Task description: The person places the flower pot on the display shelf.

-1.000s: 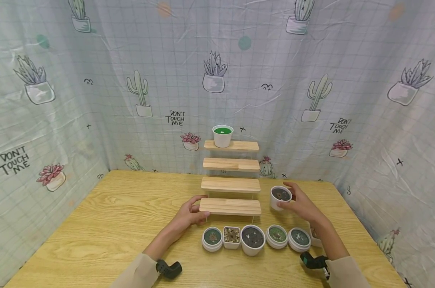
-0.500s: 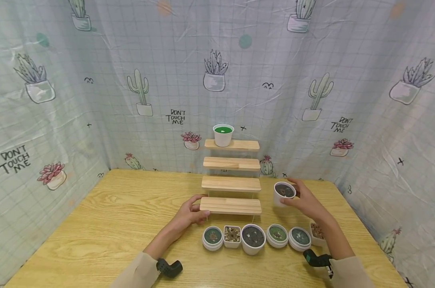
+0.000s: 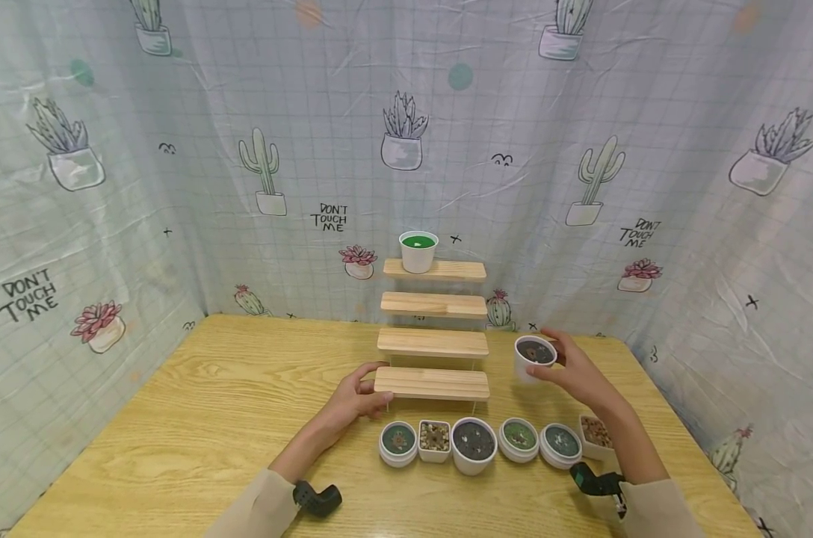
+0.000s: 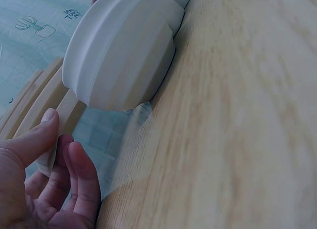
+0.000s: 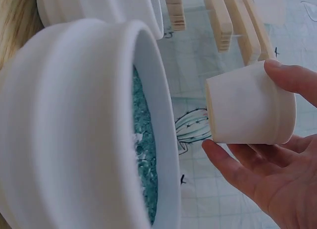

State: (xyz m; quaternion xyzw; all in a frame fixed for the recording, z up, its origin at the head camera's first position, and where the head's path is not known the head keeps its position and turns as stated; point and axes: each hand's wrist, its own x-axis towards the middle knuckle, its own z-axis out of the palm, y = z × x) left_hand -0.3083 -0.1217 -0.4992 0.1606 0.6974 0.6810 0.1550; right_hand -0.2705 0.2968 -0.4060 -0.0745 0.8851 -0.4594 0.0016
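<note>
At right of centre in the head view, the right hand (image 3: 575, 377) pinches a round white pot of dark soil (image 3: 534, 353), its grip closed between thumb and fingers; the right wrist view shows the pot raised off the desk (image 3: 178, 418). Near the centre, the left hand (image 3: 350, 400) pinches the left end of the lowest wooden shelf (image 3: 431, 382) of a four-tier stand. Below the shelf, in a row across the lower middle of the frame, stand a round teal-filled pot (image 3: 398, 439), a square pebble-topped pot (image 3: 435, 439), a larger dark-soil pot (image 3: 474, 441), a round green-filled pot (image 3: 518, 437), a second teal-filled pot (image 3: 561, 442) and a square brown-topped pot (image 3: 595, 433) beside the right forearm. A white pot with bright green filling (image 3: 418, 258) stands on the top shelf (image 3: 460, 270), before a cactus-printed curtain (image 3: 312, 112).
</note>
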